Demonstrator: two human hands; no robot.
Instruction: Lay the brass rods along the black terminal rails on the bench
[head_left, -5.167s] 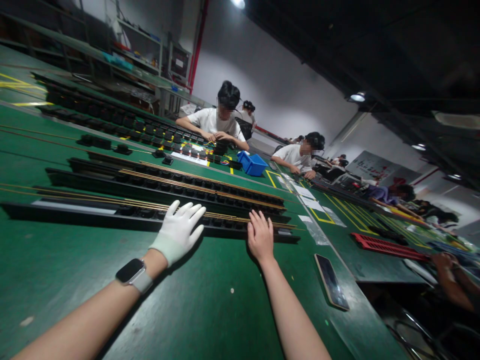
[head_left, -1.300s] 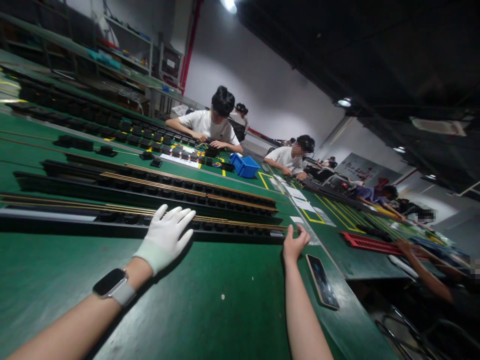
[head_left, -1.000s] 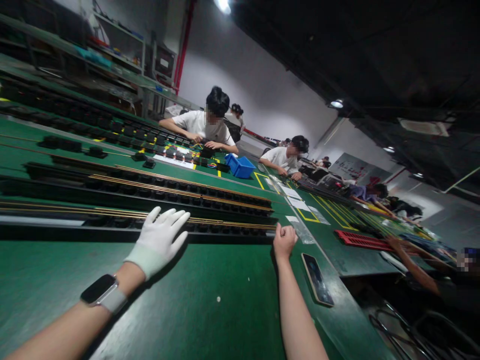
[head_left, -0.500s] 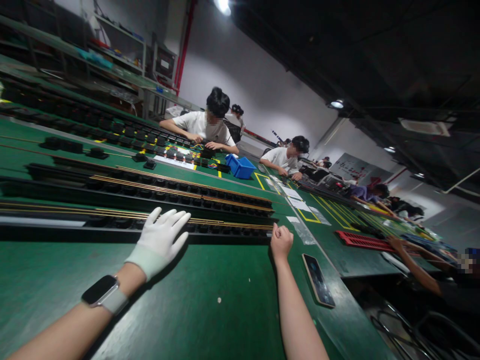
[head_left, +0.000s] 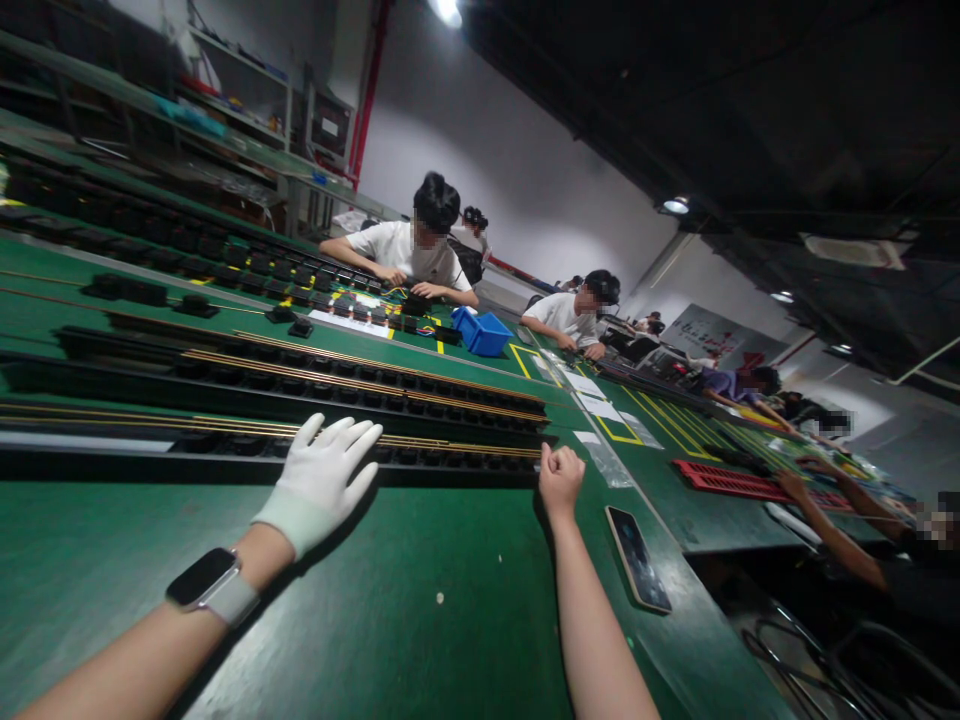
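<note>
My left hand (head_left: 324, 487), in a white glove, lies with fingers spread across the front edge of a long black channel (head_left: 450, 478). Thin brass-coloured rods (head_left: 457, 446) run lengthwise along the top of that channel, passing by the gloved fingertips. At the channel's right end is my bare right hand (head_left: 561, 482), its fingers curled closed against the end. What the curled fingers pinch, if anything, is hidden. Behind lies a second black channel (head_left: 330, 402) with its own brass-coloured rods (head_left: 360, 381) and a row of black blocks underneath.
A phone (head_left: 637, 558) lies on the green table (head_left: 450, 660) right of my right forearm. Farther back stand a blue bin (head_left: 484, 333) and several small black blocks (head_left: 300, 328). Plastic bags (head_left: 606, 462) and a red slotted strip (head_left: 727, 481) lie rightward. Co-workers sit along the tables.
Both of my hands stay almost where they were, the right one shifting very slightly. At the far right, a co-worker's hands have moved a little at the red strip.
</note>
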